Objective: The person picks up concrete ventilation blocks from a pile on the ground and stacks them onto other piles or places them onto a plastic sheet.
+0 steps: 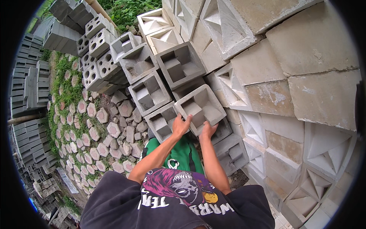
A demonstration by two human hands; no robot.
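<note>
Both my hands grip a square grey concrete breeze block (211, 111) with stepped hollow recesses, tilted on top of a stack of like blocks. My left hand (181, 125) holds its near left edge, thumb on the rim. My right hand (208, 130) holds its near lower edge, fingers mostly hidden under it. Left of it, a similar breeze block (162, 119) sits close by my left wrist. Beyond stands another breeze block (182, 63) with the same recesses. Under my right forearm lies a darker breeze block (230, 152).
Cream relief blocks (263, 91) are stacked like a wall on the right. Grey blocks with round holes (100, 66) stand at the far left. Hexagonal pavers (82, 107) with grass and loose rubble (126, 108) cover the ground; more grey blocks (28, 91) line the left edge.
</note>
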